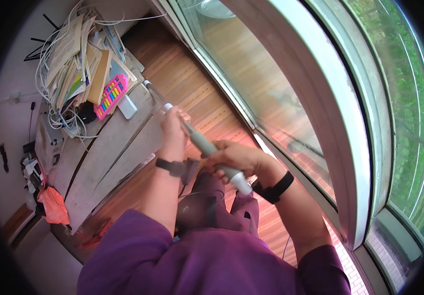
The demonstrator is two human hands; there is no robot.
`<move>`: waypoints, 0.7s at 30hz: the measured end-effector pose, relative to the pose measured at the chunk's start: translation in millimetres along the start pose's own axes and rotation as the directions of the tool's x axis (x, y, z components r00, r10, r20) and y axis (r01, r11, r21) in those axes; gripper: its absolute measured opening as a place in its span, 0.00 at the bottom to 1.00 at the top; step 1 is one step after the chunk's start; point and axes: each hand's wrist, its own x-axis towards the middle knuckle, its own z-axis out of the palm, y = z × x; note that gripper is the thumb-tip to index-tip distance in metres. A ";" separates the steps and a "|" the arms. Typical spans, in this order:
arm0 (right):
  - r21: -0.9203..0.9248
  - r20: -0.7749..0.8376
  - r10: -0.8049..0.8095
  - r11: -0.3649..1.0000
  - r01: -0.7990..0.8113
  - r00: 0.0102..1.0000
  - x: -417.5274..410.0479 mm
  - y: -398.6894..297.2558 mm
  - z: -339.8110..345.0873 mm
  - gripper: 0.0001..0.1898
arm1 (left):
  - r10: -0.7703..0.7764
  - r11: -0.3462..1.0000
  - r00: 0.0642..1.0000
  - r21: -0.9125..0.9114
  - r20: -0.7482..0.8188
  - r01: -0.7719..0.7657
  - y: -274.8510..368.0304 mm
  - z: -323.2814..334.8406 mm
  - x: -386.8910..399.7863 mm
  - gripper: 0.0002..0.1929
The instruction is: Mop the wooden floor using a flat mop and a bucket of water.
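A pole (202, 142) with a grey grip, white collars and a white end cap slants across the middle of the view. My left hand (174, 125) is closed around it just below the upper white collar. Lower down, my right hand (236, 159) wraps the thick grey grip, close to the end cap. Beyond my left hand, a thinner section runs up to a small white piece near the table corner; it is somewhat blurred, and I cannot tell what lies at its far end. Both wrists wear dark straps.
Left stands a worn table (123, 147) with a paper pile (83, 62), tangled white cables (64, 121), a pink abacus (111, 96) and a white box (127, 107). An orange bag (54, 205) hangs near its edge. Sliding glass doors (259, 77) line the right, above a wood-patterned floor (171, 66).
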 end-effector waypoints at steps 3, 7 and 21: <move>-0.073 -0.023 0.043 0.996 -0.044 0.999 4.9 -26.0 -17.1 0.07 | 0.104 0.991 0.993 -0.083 -0.050 -0.108 -3.5 9.7 25.6 0.06; -0.079 -0.083 0.030 0.996 -0.037 0.996 10.1 -55.1 -54.2 0.08 | 0.163 0.976 0.978 -0.120 -0.129 -0.179 -20.7 45.6 47.0 0.06; 0.089 -0.180 -0.186 0.975 0.204 0.966 1.9 8.0 -33.1 0.13 | 0.063 0.979 0.996 0.196 -0.066 -0.049 -25.4 27.2 36.5 0.05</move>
